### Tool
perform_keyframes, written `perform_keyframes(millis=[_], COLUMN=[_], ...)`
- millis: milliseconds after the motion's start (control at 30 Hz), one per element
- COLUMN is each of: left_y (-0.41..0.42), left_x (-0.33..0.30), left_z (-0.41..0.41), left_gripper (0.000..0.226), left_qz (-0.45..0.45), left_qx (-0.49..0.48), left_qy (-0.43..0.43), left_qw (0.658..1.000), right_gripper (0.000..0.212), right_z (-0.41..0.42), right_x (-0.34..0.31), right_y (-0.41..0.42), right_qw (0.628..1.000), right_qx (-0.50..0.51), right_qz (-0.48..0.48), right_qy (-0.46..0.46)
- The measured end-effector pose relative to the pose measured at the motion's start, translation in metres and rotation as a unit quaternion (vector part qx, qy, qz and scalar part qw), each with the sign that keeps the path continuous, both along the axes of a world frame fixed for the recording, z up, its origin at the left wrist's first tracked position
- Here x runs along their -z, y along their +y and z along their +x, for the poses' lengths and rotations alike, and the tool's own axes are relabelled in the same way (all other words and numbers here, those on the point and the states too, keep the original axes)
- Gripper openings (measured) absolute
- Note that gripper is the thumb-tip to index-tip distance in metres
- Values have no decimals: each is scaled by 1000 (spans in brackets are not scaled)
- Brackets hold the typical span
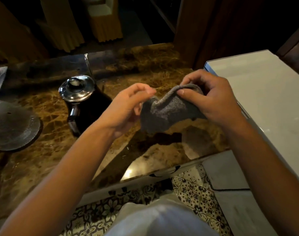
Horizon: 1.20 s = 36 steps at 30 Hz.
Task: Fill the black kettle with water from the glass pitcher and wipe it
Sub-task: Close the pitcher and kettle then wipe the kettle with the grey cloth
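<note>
Both hands hold the grey cloth (167, 108) up, right of the black kettle (80, 99): right hand (211, 99) pinches its top edge, left hand (128, 108) grips its side, probably bunching it for wiping. The lidded kettle stands on the desk (43, 150).

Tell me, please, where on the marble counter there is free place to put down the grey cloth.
Bare marble counter lies along the near edge, between the round glass plate and the white box, under both arms. Another free strip runs behind the black kettle, towards the far edge. The left side, around plate and kettle, is crowded.
</note>
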<state>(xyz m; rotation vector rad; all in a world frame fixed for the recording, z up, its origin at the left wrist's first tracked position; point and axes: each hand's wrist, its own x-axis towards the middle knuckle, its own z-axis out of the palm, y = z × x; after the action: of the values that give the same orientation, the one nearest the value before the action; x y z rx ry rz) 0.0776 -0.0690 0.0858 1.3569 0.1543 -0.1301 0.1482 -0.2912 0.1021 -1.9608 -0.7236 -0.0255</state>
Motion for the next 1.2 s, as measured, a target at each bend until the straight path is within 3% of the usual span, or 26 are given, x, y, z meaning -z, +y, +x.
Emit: perform_keyframes(millis=[100,167,300,400,500,600,667,733,800,933,1100,1200], left_y=[-15,-21,-28,-41,-58,-68,-69,-66,-59,-39,-24,-24], left_x=[-3,-6,0,15,35,58,75,89,95,104,119,126], left_z=[19,27,51,45,45,61,75,89,102,127,153,152], left_gripper=[18,23,27,35,43,28,16,15,25,36,47,75], left_qz=[154,171,74,-15,-92,-89,71,231,297,385,547,668], left_qx=[31,15,-36,-21,16,2,-49,-71,-53,-48,-52,-50], left_qy=[-22,-53,-74,-47,0,55,77,56,15,-8,-1,39], left_qw=[987,984,994,999,996,994,993,969,953,922,836,742], right_gripper=[6,19,44,28,6,21,27,16,5,12,27,41], right_z=[29,49,102,120,140,165,177,190,201,225,235,221], right_x=[-6,-6,-5,-12,-4,30,58,82,95,108,136,145], right_y=[-12,-26,-63,-87,-93,-82,-74,-64,-58,-37,-12,-12], right_qw=[1000,996,951,923,917,906,903,908,925,962,972,966], right_qx=[-1,-17,-172,-268,-283,-268,-241,-209,-169,-86,-6,24], right_qz=[-15,-91,-235,-187,-145,-184,-237,-266,-258,-237,-236,-248], right_qy=[-26,-14,102,205,241,271,266,248,222,109,5,-72])
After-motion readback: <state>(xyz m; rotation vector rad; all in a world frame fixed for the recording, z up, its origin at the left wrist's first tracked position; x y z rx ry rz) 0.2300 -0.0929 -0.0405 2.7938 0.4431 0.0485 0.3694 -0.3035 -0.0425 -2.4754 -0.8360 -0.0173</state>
